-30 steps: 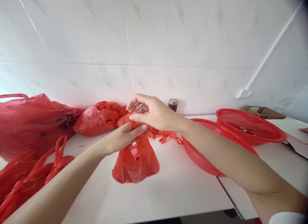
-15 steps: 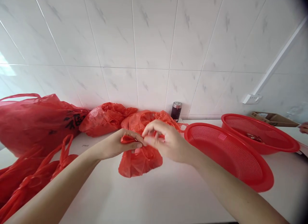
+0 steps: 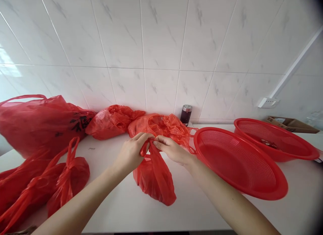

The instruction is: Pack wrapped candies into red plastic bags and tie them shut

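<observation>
A small red plastic bag hangs bunched at its top between my two hands, low over the white table. My left hand is closed around the gathered handle part on the left side. With fingers and thumb pinched, my right hand grips the top of the same bag from the right. The bag's lower part bulges, and what is inside cannot be made out. Just behind my hands lies a crumpled heap of red plastic bags.
Tied red bags lie at the left, before a large red bag with black lettering. Another red bag rests by the wall. A dark bottle, two red baskets and a cardboard box stand at the right.
My hands have drawn together at the bag's top, and the bag now hangs longer and narrower, its bottom lower in view. The right fingers, raised before, now pinch it.
</observation>
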A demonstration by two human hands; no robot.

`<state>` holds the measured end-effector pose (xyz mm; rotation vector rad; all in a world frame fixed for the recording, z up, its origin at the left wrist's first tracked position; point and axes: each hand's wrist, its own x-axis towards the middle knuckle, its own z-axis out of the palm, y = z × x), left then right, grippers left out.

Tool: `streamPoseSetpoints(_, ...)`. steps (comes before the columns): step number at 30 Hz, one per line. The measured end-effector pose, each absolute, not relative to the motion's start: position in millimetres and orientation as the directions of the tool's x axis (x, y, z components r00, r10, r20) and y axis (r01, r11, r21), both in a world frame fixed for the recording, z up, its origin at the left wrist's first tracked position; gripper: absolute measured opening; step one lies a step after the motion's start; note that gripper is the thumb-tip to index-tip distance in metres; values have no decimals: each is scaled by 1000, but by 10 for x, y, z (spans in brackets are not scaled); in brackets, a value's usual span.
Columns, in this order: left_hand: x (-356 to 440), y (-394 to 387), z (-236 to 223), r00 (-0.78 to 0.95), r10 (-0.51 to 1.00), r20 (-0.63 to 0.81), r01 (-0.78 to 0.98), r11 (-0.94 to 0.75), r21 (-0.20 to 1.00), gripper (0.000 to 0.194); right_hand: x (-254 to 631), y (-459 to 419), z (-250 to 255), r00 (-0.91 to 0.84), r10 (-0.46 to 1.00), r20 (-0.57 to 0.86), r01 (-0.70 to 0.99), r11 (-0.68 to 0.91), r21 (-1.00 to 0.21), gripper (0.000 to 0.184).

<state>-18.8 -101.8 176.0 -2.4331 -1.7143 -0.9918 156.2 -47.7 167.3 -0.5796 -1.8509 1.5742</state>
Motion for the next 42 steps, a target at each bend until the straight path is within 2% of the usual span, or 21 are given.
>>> streamPoseSetpoints(4,-275,-1099,1652,214,909,359,798,-374,473,34,1630,-468,1597,-617,745,255,-34,298,-954,31)
streamPoseSetpoints(8,-456,-1235,1400,52,967,251,740,-206,640,35,1721,-137,1219,-429,878,214,239,338,-910,29)
streamPoseSetpoints(11,-587,-1343,1110,-123,968,218,664,-83,743,40,1759,180,837,-276,928,250,398,347,-849,28)
streamPoseSetpoints(15,-628,-1497,740,-235,946,222,627,-27,779,43,1766,408,470,-184,939,290,509,343,-789,29)
streamPoseSetpoints(18,-564,-1586,564,-271,948,170,570,16,821,43,1746,414,347,-158,940,301,578,336,-744,29)
streamPoseSetpoints(20,-492,-1576,499,-317,926,205,539,-2,842,41,1704,363,329,-129,940,315,612,326,-721,29)
streamPoseSetpoints(23,-357,-1397,446,-384,861,334,572,-62,818,39,1562,238,354,-76,928,365,647,325,-690,32)
streamPoseSetpoints(25,-261,-1193,406,-415,832,367,617,-38,786,38,1420,145,354,-71,912,403,662,345,-665,35)
streamPoseSetpoints(28,-148,-894,299,-436,832,343,664,40,747,37,1218,44,267,-101,900,424,686,372,-625,34)
streamPoseSetpoints(34,-225,-656,99,-391,881,265,755,143,639,29,1162,113,27,-138,918,371,727,348,-592,29)
streamPoseSetpoints(38,-438,-588,101,-378,903,205,789,199,581,24,1281,275,-12,-89,945,315,753,271,-600,29)
streamPoseSetpoints(42,-586,-470,110,-398,906,143,807,271,525,33,1353,392,-77,-23,965,261,772,183,-608,32)
